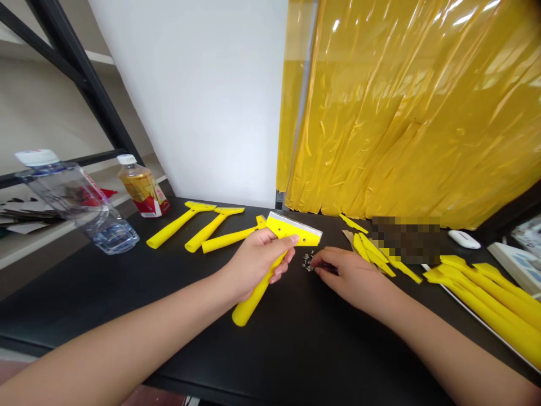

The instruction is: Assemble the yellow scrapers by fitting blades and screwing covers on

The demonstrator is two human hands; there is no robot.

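Over black tabletop [304, 355], the left hand [258, 256] grips a tube-handled yellow scraper [256, 300]; the right hand [353, 276] half-curls by tiny metal bits [306, 261] (hold unclear).

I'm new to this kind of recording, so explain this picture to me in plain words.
There is no machine here, just a person's two bare hands. The single picture comes from a camera worn on their head, looking forward and down.

The left hand holds a yellow scraper. The right hand is beside some tiny pale pieces; whether it grips one is unclear.

On the black table, three similar tools and two bottles stand or lie to the left. Yellow strips and more yellow tools lie to the right.
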